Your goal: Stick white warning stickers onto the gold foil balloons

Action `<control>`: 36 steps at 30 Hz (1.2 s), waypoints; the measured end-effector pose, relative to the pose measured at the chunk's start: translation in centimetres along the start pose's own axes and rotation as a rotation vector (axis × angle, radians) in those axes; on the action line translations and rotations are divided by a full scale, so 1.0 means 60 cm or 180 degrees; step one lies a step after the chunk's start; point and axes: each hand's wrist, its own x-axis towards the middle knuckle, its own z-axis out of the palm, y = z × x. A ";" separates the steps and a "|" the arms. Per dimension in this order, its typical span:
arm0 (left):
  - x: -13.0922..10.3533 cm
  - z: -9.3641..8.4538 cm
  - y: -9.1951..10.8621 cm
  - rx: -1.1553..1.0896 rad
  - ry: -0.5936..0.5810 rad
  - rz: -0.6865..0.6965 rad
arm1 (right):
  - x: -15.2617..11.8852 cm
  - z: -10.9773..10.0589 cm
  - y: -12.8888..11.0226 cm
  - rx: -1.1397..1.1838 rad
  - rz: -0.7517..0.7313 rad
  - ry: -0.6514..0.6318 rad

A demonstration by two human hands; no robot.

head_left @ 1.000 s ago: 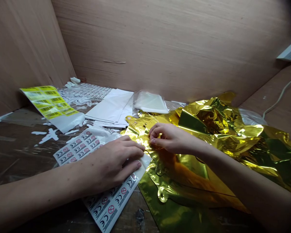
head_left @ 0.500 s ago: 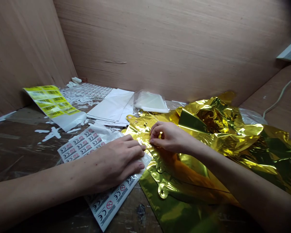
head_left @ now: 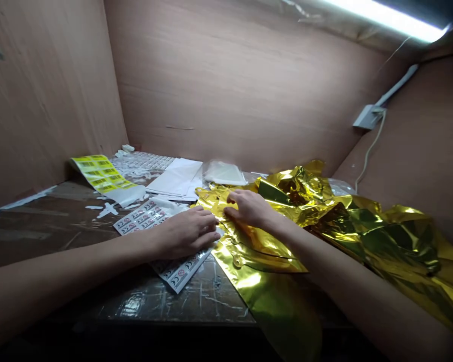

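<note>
My left hand (head_left: 191,232) lies palm down over a sheet of CE-mark stickers (head_left: 139,216), its fingers slightly bent and its thumb apart from them. The sheet's right end meets the edge of the gold foil. Over that shiny foil, which looks like flat uninflated balloons (head_left: 245,279), rests my right hand (head_left: 251,207). A gap shows between its thumb and curled forefinger, and I see nothing held there. Small rounded tabs with holes stick out along the foil's left edge near both hands.
A yellow label sheet (head_left: 101,173) curls up at the left. White paper sheets (head_left: 175,178) and a clear plastic packet (head_left: 224,173) lie at the back. Scraps (head_left: 107,210) litter the tabletop. Wooden panels enclose it, with a cable (head_left: 370,151) at the right.
The view has tilted up, bringing the lamp and front table edge into sight. My right thumb and forefinger, pinched together at the foil before, are now apart. My left hand stays on the sticker sheet.
</note>
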 end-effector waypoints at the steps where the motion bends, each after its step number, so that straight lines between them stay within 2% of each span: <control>1: 0.000 -0.002 -0.002 -0.0097 -0.0005 -0.0086 | -0.014 -0.009 -0.007 -0.0002 -0.0077 -0.0121; 4: -0.001 -0.006 -0.006 -0.0314 0.0003 -0.0231 | -0.058 -0.034 -0.026 0.0092 -0.0221 -0.0512; 7: 0.000 -0.006 -0.008 -0.0358 0.0077 -0.0209 | -0.094 -0.053 -0.044 0.0039 -0.0200 -0.0726; 14: 0.002 -0.004 -0.018 -0.0516 0.0202 -0.0303 | -0.124 -0.070 -0.070 -0.0515 -0.0292 -0.1069; 18: 0.000 -0.006 -0.021 -0.0564 0.0212 -0.0418 | -0.130 -0.058 -0.080 -0.0817 -0.0506 -0.1068; 22: -0.001 -0.006 -0.020 -0.0556 0.0219 -0.0404 | -0.137 -0.045 -0.088 -0.1072 -0.0529 -0.1019; 26: -0.001 -0.006 -0.021 -0.0543 0.0247 -0.0381 | -0.143 -0.051 -0.088 -0.1149 -0.0610 -0.0960; 31: -0.001 -0.007 -0.023 -0.0486 0.0228 -0.0353 | -0.139 -0.069 -0.060 -0.0605 -0.0382 -0.0982; 36: -0.001 -0.003 -0.027 -0.0486 0.0240 -0.0317 | -0.130 -0.065 -0.031 -0.0486 -0.0027 -0.0580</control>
